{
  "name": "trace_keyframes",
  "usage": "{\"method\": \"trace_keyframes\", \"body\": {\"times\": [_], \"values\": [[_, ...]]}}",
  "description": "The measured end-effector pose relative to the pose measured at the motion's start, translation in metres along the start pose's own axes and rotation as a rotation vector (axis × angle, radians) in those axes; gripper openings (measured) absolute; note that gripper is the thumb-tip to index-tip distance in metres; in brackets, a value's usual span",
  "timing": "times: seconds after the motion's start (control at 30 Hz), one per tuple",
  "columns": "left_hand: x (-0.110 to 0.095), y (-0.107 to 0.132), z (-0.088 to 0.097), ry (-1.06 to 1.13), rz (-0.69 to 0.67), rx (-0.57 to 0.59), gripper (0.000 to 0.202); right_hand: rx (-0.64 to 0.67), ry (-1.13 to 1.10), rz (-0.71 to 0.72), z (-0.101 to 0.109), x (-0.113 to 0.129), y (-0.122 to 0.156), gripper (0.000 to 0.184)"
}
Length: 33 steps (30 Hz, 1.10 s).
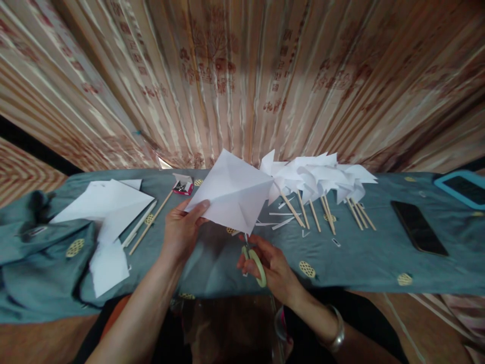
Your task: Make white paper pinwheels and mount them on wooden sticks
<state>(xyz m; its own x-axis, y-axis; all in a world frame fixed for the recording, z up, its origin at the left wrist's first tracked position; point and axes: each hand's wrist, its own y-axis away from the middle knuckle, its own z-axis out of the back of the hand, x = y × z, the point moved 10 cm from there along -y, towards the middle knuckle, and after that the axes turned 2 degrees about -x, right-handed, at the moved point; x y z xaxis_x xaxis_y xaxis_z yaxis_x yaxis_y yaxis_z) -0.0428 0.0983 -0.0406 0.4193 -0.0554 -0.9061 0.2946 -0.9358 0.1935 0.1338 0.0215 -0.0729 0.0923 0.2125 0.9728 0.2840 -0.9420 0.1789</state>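
Head view, paper: a creased white paper square (pixel 231 189) is held up off the grey-green cloth (pixel 359 253) like a tilted diamond, with one corner pointing down.
Head view, left hand: the left hand (pixel 182 230) pinches the square's left corner. The thumb lies on the near face and the other fingers are hidden behind it.
Head view, right hand: the right hand (pixel 275 270) is curled through the pale green loops of the scissors (pixel 259 268), gripping them.
Head view, key relation: the scissors stand almost upright just below the square's bottom corner. Their tips touch or nearly touch it, and I cannot tell whether the blades are parted.
Head view, nearer hand: the right hand sits directly under that corner, while the left is off to the side.
Head view, surroundings: a row of paper pinwheels (pixel 322 179) on sticks lies beyond the square. Loose sheets (pixel 106 202) lie to the left and a dark phone (pixel 419 227) to the right.
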Motion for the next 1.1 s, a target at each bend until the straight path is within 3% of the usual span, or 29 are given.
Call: {"method": "trace_keyframes", "body": {"times": [0.77, 1.1], "values": [[-0.012, -0.006, 0.009, -0.083, -0.078, -0.043, 0.022, -0.001, 0.152, 0.038, 0.0, 0.018, 0.004, 0.05], [-0.001, -0.001, 0.005, -0.112, -0.038, -0.002, 0.028, -0.062, 0.152, 0.056, 0.01, 0.015, 0.0, 0.047]]}}
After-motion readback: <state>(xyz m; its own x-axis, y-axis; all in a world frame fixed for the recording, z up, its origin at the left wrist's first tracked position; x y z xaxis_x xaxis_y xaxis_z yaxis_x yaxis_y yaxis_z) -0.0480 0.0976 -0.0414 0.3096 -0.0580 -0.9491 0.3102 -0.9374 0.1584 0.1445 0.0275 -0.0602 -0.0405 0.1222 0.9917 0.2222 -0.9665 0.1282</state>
